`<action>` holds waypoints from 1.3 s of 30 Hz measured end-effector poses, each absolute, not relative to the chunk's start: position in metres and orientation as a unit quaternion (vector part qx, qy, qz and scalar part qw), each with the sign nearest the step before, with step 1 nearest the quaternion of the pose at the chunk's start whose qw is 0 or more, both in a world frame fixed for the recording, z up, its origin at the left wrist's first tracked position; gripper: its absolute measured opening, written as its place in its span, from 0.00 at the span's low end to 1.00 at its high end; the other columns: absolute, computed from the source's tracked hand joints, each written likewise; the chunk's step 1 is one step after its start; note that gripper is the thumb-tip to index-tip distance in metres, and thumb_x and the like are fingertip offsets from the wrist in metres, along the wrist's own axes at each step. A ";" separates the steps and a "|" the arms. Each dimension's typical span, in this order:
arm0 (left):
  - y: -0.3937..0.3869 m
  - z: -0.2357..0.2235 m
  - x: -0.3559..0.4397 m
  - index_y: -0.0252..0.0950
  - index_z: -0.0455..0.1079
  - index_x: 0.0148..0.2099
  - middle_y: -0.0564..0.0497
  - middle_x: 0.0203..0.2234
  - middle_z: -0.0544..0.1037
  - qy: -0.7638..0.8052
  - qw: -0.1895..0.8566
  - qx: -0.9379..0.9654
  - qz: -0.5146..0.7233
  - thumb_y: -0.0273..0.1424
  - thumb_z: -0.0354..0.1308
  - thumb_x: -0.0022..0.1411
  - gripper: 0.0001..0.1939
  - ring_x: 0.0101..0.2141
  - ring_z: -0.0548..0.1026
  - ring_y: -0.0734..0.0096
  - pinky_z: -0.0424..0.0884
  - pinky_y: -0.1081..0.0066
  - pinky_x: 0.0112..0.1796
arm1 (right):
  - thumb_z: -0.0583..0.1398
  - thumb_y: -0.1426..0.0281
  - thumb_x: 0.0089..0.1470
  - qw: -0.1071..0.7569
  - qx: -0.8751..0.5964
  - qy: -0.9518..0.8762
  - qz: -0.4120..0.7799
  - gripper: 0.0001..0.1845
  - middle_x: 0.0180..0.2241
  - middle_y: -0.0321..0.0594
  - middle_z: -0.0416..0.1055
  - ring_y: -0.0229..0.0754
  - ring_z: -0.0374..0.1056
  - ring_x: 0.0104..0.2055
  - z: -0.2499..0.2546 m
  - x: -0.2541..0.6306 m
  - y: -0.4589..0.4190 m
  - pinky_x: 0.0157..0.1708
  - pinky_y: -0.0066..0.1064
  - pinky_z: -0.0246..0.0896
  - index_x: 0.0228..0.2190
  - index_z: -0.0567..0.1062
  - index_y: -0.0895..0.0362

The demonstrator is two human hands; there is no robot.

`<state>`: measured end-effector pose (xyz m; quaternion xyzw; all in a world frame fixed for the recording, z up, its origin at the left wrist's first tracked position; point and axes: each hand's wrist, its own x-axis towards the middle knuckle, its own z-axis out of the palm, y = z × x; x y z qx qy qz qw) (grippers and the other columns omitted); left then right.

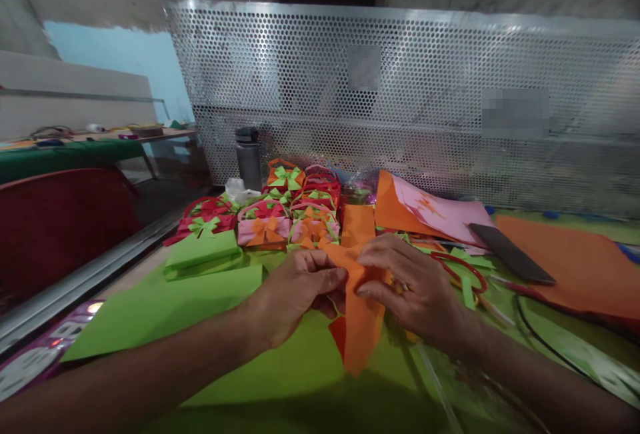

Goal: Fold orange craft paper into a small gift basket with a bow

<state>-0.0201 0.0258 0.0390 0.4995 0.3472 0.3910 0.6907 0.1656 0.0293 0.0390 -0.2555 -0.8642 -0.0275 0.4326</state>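
Note:
Between both hands, above the green table surface, is a folded piece of orange paper (361, 327) with a narrow strip hanging down. My left hand (310, 284) pinches its left side, thumb against the curled fingers. My right hand (405, 281) has its fingers and thumb closed on the right side of the same piece; a ring shows on one finger. Just beyond the hands stand several small paper bags with bows, among them a pink one with an orange bow (265, 229). A folded green paper piece (203, 255) lies left of them, near a flat green sheet (170, 307).
A dark bottle (249, 161) stands behind the bags, before a perforated metal screen (320, 81). To the right lie pink sheets (450, 213), a dark phone-like slab (511, 254), orange sheets (575, 261) and a dark cable (543, 347). A purple-edged power strip (55, 347) sits at the left edge.

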 end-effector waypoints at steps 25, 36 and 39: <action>0.014 0.046 -0.015 0.34 0.72 0.31 0.53 0.22 0.69 0.350 0.541 0.659 0.387 0.30 0.56 0.53 0.06 0.25 0.65 0.74 0.62 0.75 0.27 | 0.57 0.75 0.53 0.450 -0.241 -0.860 0.012 0.04 0.32 0.40 0.68 0.38 0.66 0.35 0.043 0.168 0.031 0.34 0.30 0.61 0.29 0.71 0.56; 0.008 0.046 -0.017 0.34 0.66 0.22 0.56 0.16 0.61 0.353 0.310 0.779 0.415 0.22 0.48 0.56 0.12 0.20 0.58 0.77 0.57 0.78 0.23 | 0.57 0.79 0.51 0.465 -0.231 -0.854 0.032 0.06 0.33 0.40 0.67 0.37 0.65 0.36 0.042 0.163 0.023 0.35 0.30 0.60 0.30 0.70 0.57; 0.007 0.045 -0.016 0.34 0.66 0.23 0.57 0.15 0.63 0.346 0.279 0.784 0.434 0.21 0.49 0.55 0.11 0.19 0.60 0.79 0.57 0.79 0.21 | 0.57 0.79 0.51 0.466 -0.230 -0.854 0.033 0.05 0.32 0.40 0.67 0.37 0.64 0.36 0.042 0.162 0.022 0.34 0.30 0.60 0.29 0.70 0.58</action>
